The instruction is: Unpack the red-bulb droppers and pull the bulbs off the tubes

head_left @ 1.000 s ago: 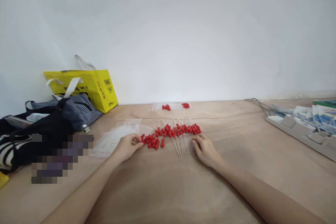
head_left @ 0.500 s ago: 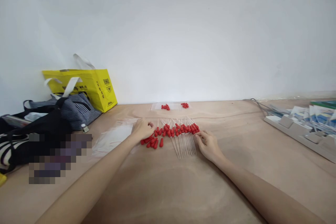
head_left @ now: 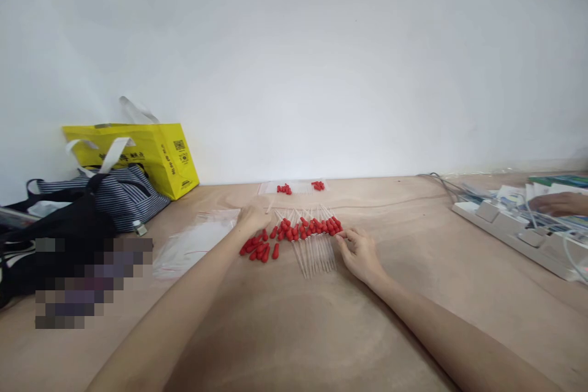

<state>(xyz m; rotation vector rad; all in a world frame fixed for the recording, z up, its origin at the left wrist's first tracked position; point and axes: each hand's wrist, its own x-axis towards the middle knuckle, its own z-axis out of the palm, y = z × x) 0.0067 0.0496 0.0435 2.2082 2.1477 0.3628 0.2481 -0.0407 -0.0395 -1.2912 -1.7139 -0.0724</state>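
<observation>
Several glass droppers with red rubber bulbs (head_left: 316,228) lie side by side in a row on the wooden table, their clear tubes (head_left: 316,257) pointing toward me and away from me. At the row's right end, my right hand (head_left: 361,251) is closed, thumb and fingertips at the last red bulb (head_left: 339,229). My left hand (head_left: 253,217) is at the row's left end, smeared by motion. A pale thin streak shows by its fingertips, but whether it holds a tube is unclear. Loose red bulbs (head_left: 264,252) lie scattered just below that hand.
Clear plastic bags (head_left: 197,242) lie left of my left hand. Near the wall rests a bag with more red bulbs (head_left: 285,188). A yellow bag (head_left: 177,162) and striped bag (head_left: 138,193) stand left. A white power strip (head_left: 514,239) and another person's hand (head_left: 558,203) are at right.
My left hand has moved slightly up and away from the loose bulbs. My right hand stays at the row's end. Another person's hand has come in at the right. The view has shifted slightly.
</observation>
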